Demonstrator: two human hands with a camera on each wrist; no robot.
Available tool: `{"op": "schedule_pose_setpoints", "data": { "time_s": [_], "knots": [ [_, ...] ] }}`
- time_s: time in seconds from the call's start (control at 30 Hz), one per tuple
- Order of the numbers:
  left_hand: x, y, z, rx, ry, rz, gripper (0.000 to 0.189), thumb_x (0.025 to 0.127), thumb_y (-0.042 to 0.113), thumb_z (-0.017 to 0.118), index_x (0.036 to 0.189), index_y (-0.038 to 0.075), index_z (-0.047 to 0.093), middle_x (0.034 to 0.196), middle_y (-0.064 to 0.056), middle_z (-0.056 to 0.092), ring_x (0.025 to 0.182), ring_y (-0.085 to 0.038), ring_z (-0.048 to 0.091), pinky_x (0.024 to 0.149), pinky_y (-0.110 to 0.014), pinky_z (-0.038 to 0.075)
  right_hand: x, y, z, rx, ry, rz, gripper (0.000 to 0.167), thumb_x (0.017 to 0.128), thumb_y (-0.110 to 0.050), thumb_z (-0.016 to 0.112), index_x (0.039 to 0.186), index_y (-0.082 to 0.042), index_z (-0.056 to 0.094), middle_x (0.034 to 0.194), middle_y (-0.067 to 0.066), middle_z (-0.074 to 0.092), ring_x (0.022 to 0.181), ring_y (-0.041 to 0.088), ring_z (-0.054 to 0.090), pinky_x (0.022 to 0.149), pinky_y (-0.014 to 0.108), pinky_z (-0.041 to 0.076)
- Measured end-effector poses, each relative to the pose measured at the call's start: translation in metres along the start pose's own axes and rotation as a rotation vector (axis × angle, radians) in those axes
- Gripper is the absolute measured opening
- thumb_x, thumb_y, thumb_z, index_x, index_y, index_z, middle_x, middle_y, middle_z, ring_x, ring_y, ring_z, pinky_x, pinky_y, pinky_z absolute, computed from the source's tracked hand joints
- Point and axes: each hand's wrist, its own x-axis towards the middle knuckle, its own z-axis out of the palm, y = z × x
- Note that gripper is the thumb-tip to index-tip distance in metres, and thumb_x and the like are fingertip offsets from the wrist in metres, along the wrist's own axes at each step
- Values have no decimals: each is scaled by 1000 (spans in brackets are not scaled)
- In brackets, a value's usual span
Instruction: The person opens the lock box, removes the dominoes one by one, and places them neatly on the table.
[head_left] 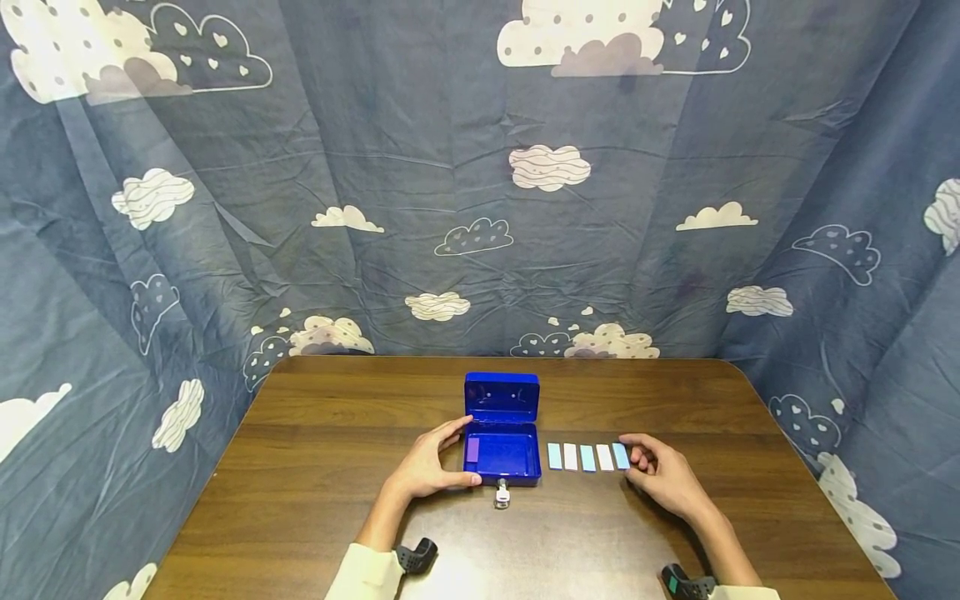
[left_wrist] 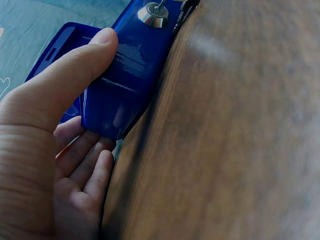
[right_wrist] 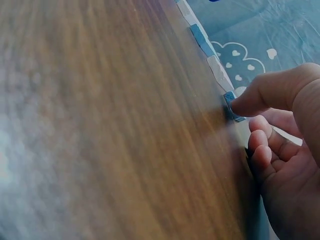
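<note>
A blue metal cash box stands on the table with its lid raised and a small key in its front lock. Inside, at the left end, lies a purple rectangular piece. My left hand grips the box's left side, thumb at the front and index finger toward the back corner. Right of the box runs a row of small flat blocks, light blue and white by turns. My right hand holds the row's last light-blue block between thumb and index finger; the block still lies in line with the others.
Other blocks in the row include a white block and a light-blue block nearest the box. A key tag hangs in front of the lock. Behind the wooden table hangs a cloud-patterned curtain.
</note>
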Motion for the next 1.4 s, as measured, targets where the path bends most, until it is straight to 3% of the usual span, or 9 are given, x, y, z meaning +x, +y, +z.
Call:
{"op": "schedule_pose_setpoints", "data": {
  "time_s": [0.53, 1.03, 1.4],
  "knots": [
    [0, 0, 1, 4, -5, -17, 97, 74, 30, 94, 155, 8, 45, 157, -12, 49, 142, -30, 52, 120, -42, 44, 4, -9, 1, -17, 97, -64, 37, 84, 6, 72, 120, 1, 68, 87, 5, 59, 73, 1, 52, 57, 16, 48],
    [0, 1, 0, 9, -10, -13, 97, 75, 30, 94, 155, 7, 44, 157, -13, 49, 142, -30, 51, 120, -42, 44, 26, -41, 21, 74, 78, -128, 37, 85, 8, 73, 122, 1, 68, 87, 6, 59, 72, 4, 52, 56, 17, 48],
    [0, 2, 0, 3, -11, -15, 97, 75, 30, 94, 155, 6, 44, 157, -12, 49, 142, -30, 51, 121, -43, 43, 38, -52, 36, 57, 48, -198, 31, 85, -7, 83, 112, -1, 69, 85, 6, 60, 69, 3, 51, 55, 17, 48]
  ]
}}
